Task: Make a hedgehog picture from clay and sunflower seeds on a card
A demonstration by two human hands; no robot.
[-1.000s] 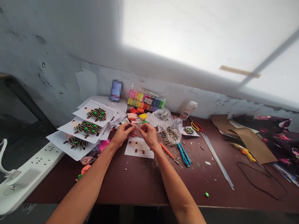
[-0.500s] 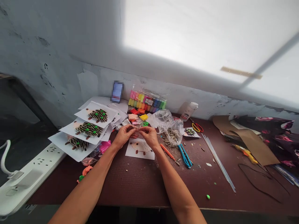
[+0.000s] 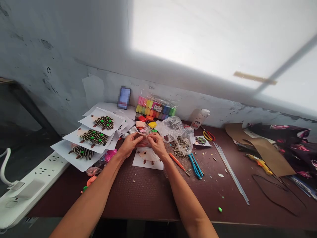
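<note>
My left hand [image 3: 131, 144] and my right hand [image 3: 156, 142] are raised close together, fingertips pinched toward each other. Between them is something small and thin that I cannot make out. Just below my hands lies a white card [image 3: 140, 161] with a flat, pale clay hedgehog [image 3: 148, 154] that has dark feet and a dark nose. To the right, a pile of striped sunflower seeds [image 3: 180, 144] spills by a clear plastic bag [image 3: 188, 140]. An orange tool [image 3: 176, 161] and a blue utility knife [image 3: 196, 166] lie beside the seeds.
Cards with seed-spined hedgehogs [image 3: 95, 137] are stacked at left, near a white power strip [image 3: 32, 190]. Behind my hands stand packs of coloured clay [image 3: 156, 107] and a white bottle [image 3: 200, 118]. Scissors [image 3: 209, 135], glue sticks [image 3: 231, 173] and a glue gun [image 3: 260, 163] lie right.
Both hands stay over the card with fingertips together, shifting only very slightly. The card and the other things on the table look unmoved.
</note>
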